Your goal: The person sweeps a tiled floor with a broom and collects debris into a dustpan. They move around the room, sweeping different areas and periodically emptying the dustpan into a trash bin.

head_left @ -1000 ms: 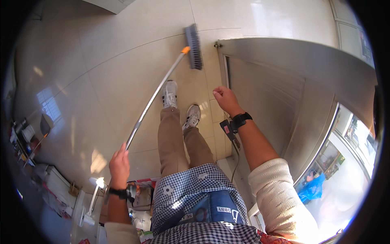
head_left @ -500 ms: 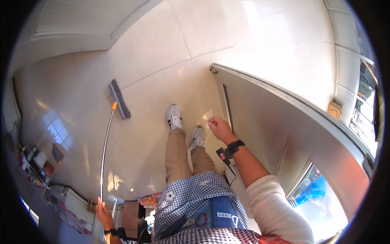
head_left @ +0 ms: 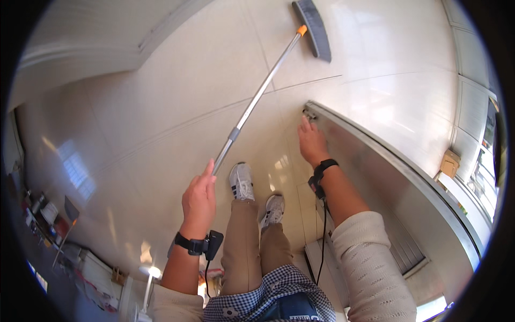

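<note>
A long-handled broom [head_left: 258,95] slants up and to the right over the pale floor. My left hand [head_left: 199,201] is closed around the lower part of its metal pole, below a grey collar. An orange joint links the pole to the grey brush head [head_left: 314,31] at the top of the view. On the right, my right hand [head_left: 313,144] has its fingers at the small metal door handle [head_left: 310,114], near the far end of a grey metal door [head_left: 370,155]. Its fingertips seem to grip the handle, partly hidden.
The door stands swung out on my right. A white panel [head_left: 96,37] juts in at upper left. Cluttered shelves [head_left: 45,214] line the far left. A cardboard box [head_left: 449,163] sits beyond the door. My shoes [head_left: 242,181] are on the tiles.
The broom has swung from the left to the upper middle, and my left hand has risen with it. My right hand has moved forward from beside the door to its handle.
</note>
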Demonstrator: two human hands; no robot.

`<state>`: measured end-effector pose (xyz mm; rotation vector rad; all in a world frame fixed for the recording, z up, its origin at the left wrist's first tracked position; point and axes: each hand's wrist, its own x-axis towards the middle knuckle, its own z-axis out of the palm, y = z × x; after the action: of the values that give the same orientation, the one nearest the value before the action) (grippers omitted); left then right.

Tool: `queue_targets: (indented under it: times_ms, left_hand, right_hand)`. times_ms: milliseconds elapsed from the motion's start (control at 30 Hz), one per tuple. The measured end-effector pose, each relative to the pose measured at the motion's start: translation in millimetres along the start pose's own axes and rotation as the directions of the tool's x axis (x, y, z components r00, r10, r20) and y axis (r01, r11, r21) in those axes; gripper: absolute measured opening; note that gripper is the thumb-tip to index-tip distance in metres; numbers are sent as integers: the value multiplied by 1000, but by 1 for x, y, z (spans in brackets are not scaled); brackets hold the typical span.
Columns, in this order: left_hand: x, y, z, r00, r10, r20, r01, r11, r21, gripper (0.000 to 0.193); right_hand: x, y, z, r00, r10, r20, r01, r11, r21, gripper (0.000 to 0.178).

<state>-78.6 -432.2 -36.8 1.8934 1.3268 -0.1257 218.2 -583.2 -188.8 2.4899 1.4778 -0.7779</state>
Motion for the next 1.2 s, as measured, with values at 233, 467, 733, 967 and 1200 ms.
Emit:
queue_targets:
  times_ms: [233, 467, 733, 967, 1200]
  left_hand:
    - [-149, -132, -77, 957, -289, -34, 291, 953, 82, 37]
    - [-382, -187, -181, 645, -752, -137, 763, 643, 62, 39]
    - [-446, -158, -173, 614, -674, -411, 733, 680, -20, 36]
    - [-280, -130, -115, 844, -369, -391, 405, 914, 11, 31]
    - [-171, -193, -187, 894, -353, -275, 388, 918, 85, 28]
  right_hand:
    - [12, 17, 6, 983, 37, 181, -27, 998, -54, 30]
    - [-1, 3, 6, 945, -7, 327, -18, 997, 73, 30]
    - [-78, -83, -23, 935, -134, 328, -21, 902, 431, 22]
    - [-140, -156, -95, 885, -326, 332, 101, 831, 547, 18]
    - [-144, -173, -137, 900, -321, 293, 174, 884, 433, 18]
